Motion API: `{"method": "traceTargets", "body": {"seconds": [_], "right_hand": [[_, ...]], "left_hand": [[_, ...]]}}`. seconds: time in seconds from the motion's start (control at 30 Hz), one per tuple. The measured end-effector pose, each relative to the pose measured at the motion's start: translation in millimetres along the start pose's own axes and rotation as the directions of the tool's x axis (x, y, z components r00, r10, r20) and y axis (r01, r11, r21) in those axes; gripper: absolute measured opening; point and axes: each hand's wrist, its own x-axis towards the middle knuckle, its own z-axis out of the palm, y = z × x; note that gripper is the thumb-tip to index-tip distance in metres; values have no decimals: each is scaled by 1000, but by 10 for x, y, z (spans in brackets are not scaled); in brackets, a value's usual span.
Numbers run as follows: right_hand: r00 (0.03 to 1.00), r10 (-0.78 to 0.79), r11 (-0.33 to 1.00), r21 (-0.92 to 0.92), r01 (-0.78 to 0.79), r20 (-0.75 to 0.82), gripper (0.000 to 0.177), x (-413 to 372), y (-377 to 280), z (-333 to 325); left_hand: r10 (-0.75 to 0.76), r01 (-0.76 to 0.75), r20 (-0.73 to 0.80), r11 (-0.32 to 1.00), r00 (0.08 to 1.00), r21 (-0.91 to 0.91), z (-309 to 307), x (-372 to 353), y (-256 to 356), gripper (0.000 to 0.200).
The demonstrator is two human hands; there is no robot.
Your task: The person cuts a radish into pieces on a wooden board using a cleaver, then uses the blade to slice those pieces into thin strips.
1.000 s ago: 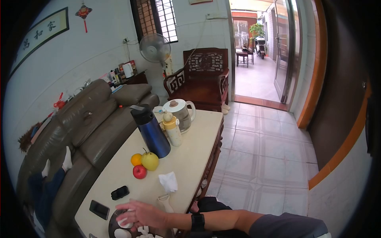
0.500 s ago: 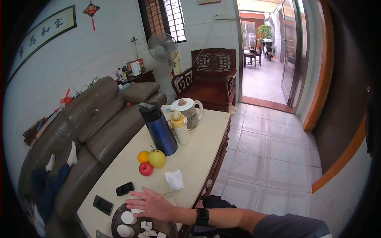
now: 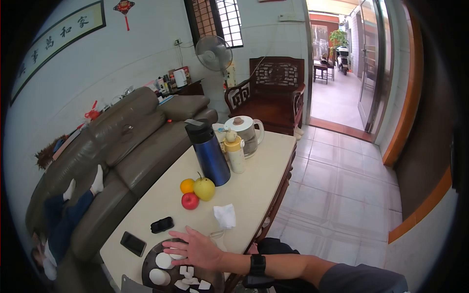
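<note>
My right hand (image 3: pixel 198 249) reaches in from the right, a dark watch on its wrist. Its fingers are spread, with nothing seen in them, over the edge of a dark round board (image 3: pixel 146 266). Whole white rounded pieces (image 3: pixel 159 277) lie on this board beside cut white chunks (image 3: pixel 186 271); the hand partly covers another white piece. A pale peeler-like tool (image 3: pixel 217 238) lies just behind the hand. At the bottom edge a grey flat blade-like piece (image 3: pixel 133 286) shows, its other end cut off. My left hand is out of view.
The cream table (image 3: pixel 156 200) holds a phone (image 3: pixel 133 243), a small black object (image 3: pixel 162 224), crumpled tissue (image 3: pixel 224 216), an apple (image 3: pixel 190 200), orange (image 3: pixel 187 186), pear (image 3: pixel 204 189), blue flask (image 3: pixel 211 158), bottle (image 3: pixel 236 157) and glass pitcher (image 3: pixel 250 136). A person (image 3: pixel 63 222) lies on the sofa (image 3: pixel 151 146).
The view has shifted left and slightly down, so the scene sits further right. My right hand stays spread over the board; more of the white pieces shows.
</note>
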Motion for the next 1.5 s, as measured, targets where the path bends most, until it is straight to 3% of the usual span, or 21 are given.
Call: {"method": "traceTargets", "body": {"seconds": [0.07,0.17,0.2,0.33,0.53,0.97,1.07,1.17,1.23,1.3,1.33,1.37,1.4,1.43,1.5], "right_hand": [[998,-19,1000,20,18,63,64,44,-9,-146],[989,-16,998,58,7,148,61,44,28,-186],[995,-47,998,53,43,83,61,36,20,-157],[999,-31,999,26,31,-18,61,-7,-11,-31],[990,-74,997,-25,71,-124,64,-11,-24,52],[998,-16,999,-46,13,-61,65,-22,29,-16],[993,-115,897,-428,108,8,66,-86,22,156],[971,-210,666,-711,225,110,67,-216,-53,435],[939,-270,490,-810,323,211,71,-298,-265,701],[826,-418,298,-802,517,377,79,-398,-556,949],[804,-383,361,-727,584,455,82,-460,-785,1076],[712,-320,67,-735,675,625,79,-510,-965,1318],[621,-575,-22,-769,639,532,81,-522,-1065,1483],[633,-576,-8,-778,628,517,81,-576,-1198,1671],[688,-345,294,-623,725,638,78,-710,-1547,2121]], "left_hand": [[11,-12,45,1000,999,11,24,-11,-11,37],[14,-14,-92,1000,996,3,-11,38,-32,45],[-29,28,28,999,999,27,-272,267,10,29],[-18,18,-5,994,1000,-106,-159,93,-92,31],[6,-5,9,998,1000,-62,16,-24,-133,31],[-6,3,-31,994,999,-106,94,-110,-94,33],[16,-27,-64,984,998,-174,130,-69,-116,32],[14,-23,-43,975,999,-220,104,-33,-121,31],[8,-28,-100,979,995,-201,183,-60,-90,32],[26,-51,-128,979,991,-199,194,-21,-80,32],[23,-49,-127,978,992,-205,178,-16,-72,32],[27,-55,-145,979,989,-194,188,-3,-50,32],[34,-60,-136,980,990,-189,207,4,-39,33],[37,-61,-130,981,991,-186,221,-4,-37,33],[37,-61,-146,984,989,-166,245,-5,-16,33]]}}
